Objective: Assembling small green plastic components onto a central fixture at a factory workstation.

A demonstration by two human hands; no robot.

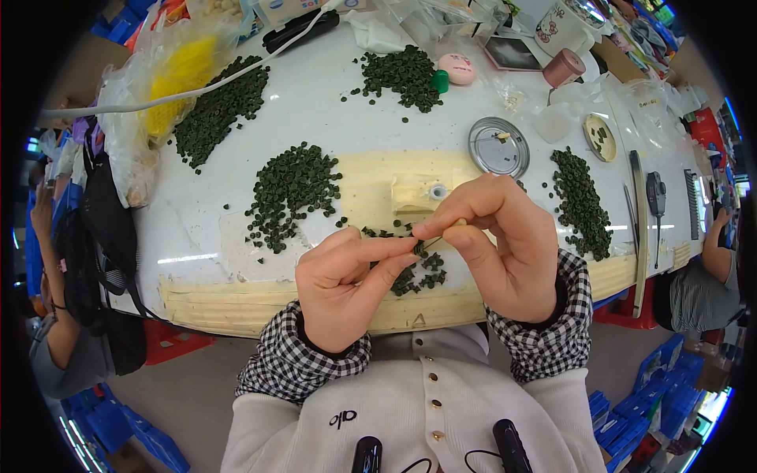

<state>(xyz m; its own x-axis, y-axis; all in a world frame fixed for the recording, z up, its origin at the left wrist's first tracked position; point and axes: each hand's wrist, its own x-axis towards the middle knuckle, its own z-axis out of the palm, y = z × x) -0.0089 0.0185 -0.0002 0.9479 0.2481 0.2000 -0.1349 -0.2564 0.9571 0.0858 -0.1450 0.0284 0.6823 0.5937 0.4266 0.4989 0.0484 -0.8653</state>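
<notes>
Over the near edge of the white table [197, 229], my two hands meet almost fingertip to fingertip. Thumb and index finger of my left hand [339, 288] pinch a small dark green piece [419, 247]. My right hand [509, 256] is closed in a pinch on a thin needle-like tool [432, 242], its tip at the green piece; a yellowish end shows between the fingers. Beneath the hands lies a small heap of similar green pieces [430, 277], partly hidden. Just beyond stands a cream taped block [408, 197] with a round metal fitting.
More green pieces lie in piles at left [292, 193], far left [221, 110], far middle [402, 75] and right [582, 206]. A round metal lid [498, 147] lies beyond my right hand. A white cable [197, 93] crosses the far left. Other people sit at both sides.
</notes>
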